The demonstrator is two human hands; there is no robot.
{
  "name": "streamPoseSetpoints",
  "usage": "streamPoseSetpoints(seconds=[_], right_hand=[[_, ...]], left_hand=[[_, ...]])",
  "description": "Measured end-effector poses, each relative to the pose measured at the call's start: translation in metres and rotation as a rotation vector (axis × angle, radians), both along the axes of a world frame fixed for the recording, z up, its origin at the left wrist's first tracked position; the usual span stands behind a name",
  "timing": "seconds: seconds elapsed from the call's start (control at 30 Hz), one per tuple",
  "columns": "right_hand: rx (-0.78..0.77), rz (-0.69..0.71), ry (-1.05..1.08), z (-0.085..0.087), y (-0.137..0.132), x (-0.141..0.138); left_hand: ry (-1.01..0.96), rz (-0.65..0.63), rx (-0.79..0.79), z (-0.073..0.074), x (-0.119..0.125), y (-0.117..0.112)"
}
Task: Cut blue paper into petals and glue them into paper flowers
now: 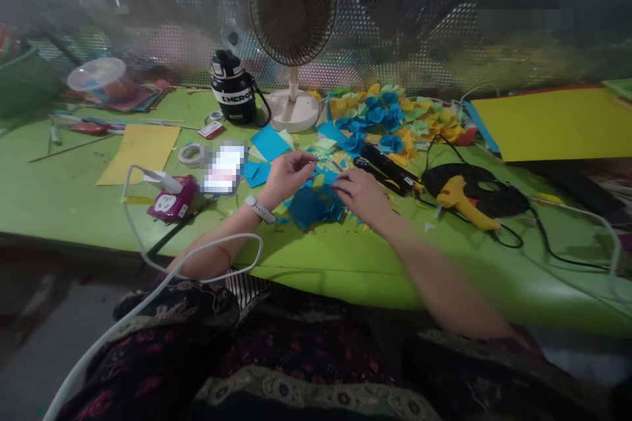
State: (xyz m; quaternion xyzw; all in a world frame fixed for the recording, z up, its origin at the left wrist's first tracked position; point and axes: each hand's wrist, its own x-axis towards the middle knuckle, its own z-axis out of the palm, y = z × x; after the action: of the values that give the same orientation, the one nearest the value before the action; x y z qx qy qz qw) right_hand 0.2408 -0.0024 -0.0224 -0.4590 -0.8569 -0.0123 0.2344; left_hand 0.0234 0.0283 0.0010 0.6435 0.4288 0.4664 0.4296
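Observation:
My left hand [288, 174] hovers over a scatter of small blue and yellow paper scraps [330, 168], its fingers pinched together at the tips; what they hold is too small to make out. A white band is on that wrist. My right hand [362, 193] rests palm down with fingers bent on a pile of dark blue paper pieces [311, 207] on the green table [74, 197]. Beside the right hand lies a black tool [388, 169].
A desk fan [293, 33] and a black bottle [233, 89] stand at the back. Blue and yellow paper flowers [390, 118] are heaped behind the hands. A yellow glue gun [464, 202] with black cable lies right, yellow sheets [553, 122] [141, 151] to each side, tape roll [190, 154], pink charger [170, 200] and white cable left.

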Motion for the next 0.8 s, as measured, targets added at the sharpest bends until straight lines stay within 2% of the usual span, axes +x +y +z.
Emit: streamPoseSetpoints(seconds=[0.1,0.23,0.4,0.53,0.63,0.7,0.8], right_hand=[[0.007,-0.002,-0.018,-0.003,0.002,0.001],[0.023,-0.013,0.003,-0.003,0.001,0.001],[0.043,-0.081,0.112,0.016,-0.001,0.009],[0.145,-0.226,0.211,0.037,0.002,0.031],[0.194,-0.347,0.25,0.042,0.007,0.047],[0.177,-0.359,0.25,0.042,0.009,0.051],[0.098,-0.27,0.248,0.042,0.007,0.046]], left_hand=[[0.126,-0.048,0.044,0.007,-0.004,-0.002],[0.353,-0.186,0.154,0.026,-0.012,-0.012],[0.566,-0.348,0.205,0.043,-0.016,-0.024],[0.778,-0.455,0.205,0.041,-0.012,-0.03],[0.872,-0.48,0.222,0.036,-0.009,-0.032],[0.903,-0.491,0.229,0.033,-0.01,-0.032],[0.919,-0.487,0.241,0.031,-0.011,-0.029]])
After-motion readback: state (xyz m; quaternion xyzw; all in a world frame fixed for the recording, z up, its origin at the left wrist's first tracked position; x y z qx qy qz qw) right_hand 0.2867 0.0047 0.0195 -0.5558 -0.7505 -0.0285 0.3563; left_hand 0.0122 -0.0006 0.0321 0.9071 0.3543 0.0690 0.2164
